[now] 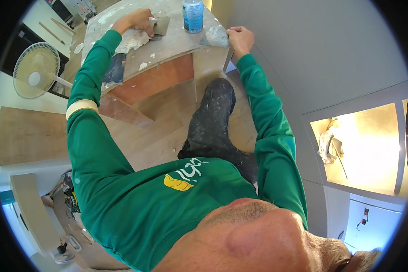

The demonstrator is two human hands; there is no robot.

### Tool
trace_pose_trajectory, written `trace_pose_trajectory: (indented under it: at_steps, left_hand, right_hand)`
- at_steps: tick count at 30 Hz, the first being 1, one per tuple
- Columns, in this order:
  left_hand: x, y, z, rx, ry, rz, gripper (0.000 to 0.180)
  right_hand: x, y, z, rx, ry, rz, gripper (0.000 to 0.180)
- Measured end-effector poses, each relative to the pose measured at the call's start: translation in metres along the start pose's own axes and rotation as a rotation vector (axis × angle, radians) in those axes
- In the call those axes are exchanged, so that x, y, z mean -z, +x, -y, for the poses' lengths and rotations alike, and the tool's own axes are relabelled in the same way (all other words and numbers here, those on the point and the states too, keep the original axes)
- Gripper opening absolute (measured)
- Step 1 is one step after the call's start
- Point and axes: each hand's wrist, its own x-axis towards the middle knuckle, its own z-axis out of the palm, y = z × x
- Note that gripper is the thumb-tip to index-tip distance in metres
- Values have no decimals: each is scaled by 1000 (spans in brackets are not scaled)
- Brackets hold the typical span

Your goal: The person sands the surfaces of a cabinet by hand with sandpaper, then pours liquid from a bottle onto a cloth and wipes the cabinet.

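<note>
Far bottle (193, 18): glossy plastic. Worktop (174, 43): matt, rough with white crust. Left blade (162, 26): dull, metal-looking. Right blade (216, 37): smeared.

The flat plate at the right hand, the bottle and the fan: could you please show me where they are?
Flat plate (216, 37): head view, on its smeared face.
Bottle (193, 18): head view, on its blue label.
Fan (36, 71): head view, on its round grille.

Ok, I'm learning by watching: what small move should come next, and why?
Perhaps bring the flat blade in the right hand toward the left hand to be cleaned: pale smears cover its face, and the left hand is at crumpled pale material beside a grey plate.
</note>
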Motion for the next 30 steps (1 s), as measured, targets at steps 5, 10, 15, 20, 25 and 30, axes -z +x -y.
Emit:
trace_pose_trajectory:
  at_steps: [5,10,15,20,25,30]
  left_hand:
    - [-8,7,17,-51,75,-340,44]
    - [1,-1,68,-27,172,-782,41]
    - [34,-49,63,143,112,-1130,37]
    - [51,-149,-83,192,-412,-1238,37]
    - [16,-151,-153,121,-912,-1179,31]
    - [-31,-142,-172,175,-970,-884,34]
  right_hand:
    - [4,0,-13,-15,199,20,35]
    - [12,9,-30,-48,348,-36,39]
    - [44,-30,-6,186,479,-172,35]
    - [71,-94,73,216,748,327,35]
    - [52,-122,106,-78,977,639,34]
    - [45,-128,85,20,1018,345,26]
